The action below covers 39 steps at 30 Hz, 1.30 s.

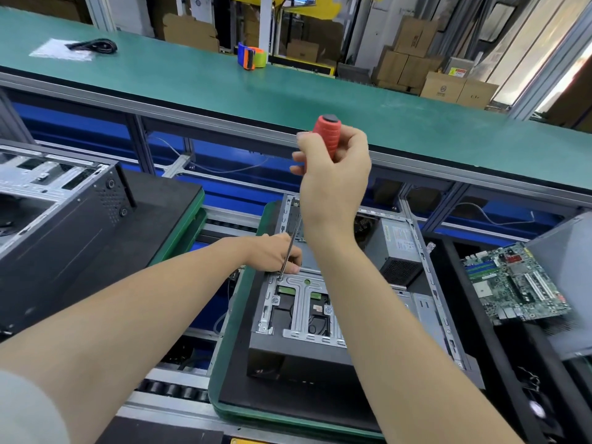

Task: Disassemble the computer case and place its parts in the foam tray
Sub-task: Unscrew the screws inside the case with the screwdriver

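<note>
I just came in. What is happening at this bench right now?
A person is working on a screw in the open dark metal computer case. The right hand grips the red-handled screwdriver at the top; the left hand pinches its thin shaft near the tip, set on a screw of the silver drive bracket. The grey power supply box is still inside. A green motherboard already lies on the black foam tray at the right.

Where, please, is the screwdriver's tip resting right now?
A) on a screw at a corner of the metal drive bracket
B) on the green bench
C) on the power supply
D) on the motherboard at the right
A: the right hand grips the screwdriver by its red handle, and the shaft runs down past the left hand to a screw on the drive bracket inside the computer case.
</note>
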Each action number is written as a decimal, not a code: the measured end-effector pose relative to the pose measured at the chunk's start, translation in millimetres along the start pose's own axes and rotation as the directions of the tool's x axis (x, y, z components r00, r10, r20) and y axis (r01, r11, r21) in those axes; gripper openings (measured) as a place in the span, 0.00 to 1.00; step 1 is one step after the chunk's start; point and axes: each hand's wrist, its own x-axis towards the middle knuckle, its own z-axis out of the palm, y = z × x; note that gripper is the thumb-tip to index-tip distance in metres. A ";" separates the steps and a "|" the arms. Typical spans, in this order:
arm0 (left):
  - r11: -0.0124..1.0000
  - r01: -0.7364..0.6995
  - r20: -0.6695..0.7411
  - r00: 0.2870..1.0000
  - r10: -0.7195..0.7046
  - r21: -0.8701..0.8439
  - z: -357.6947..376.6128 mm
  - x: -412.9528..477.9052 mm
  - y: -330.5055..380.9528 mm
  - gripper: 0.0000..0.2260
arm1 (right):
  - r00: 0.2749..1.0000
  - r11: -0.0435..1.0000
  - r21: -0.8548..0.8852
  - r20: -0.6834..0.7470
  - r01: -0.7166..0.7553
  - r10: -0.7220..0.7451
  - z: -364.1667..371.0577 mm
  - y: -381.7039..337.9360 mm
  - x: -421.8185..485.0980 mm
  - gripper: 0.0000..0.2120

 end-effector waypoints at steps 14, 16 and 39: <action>1.000 -0.015 0.031 0.999 0.014 0.026 1.4 3.3 -4.2 0.10 | 0.698 0.903 0.248 0.712 -0.351 0.075 -13.0 3.9 55.1 0.11; 1.000 -0.025 0.023 0.999 0.025 0.013 1.2 2.3 -4.0 0.10 | 0.661 0.863 0.292 0.747 -0.413 0.064 -14.2 8.3 59.2 0.09; 0.996 -0.051 -0.016 0.999 0.050 -0.071 2.6 -0.6 0.8 0.09 | 0.994 0.979 0.185 -0.048 -0.088 0.099 8.2 -6.8 6.4 0.07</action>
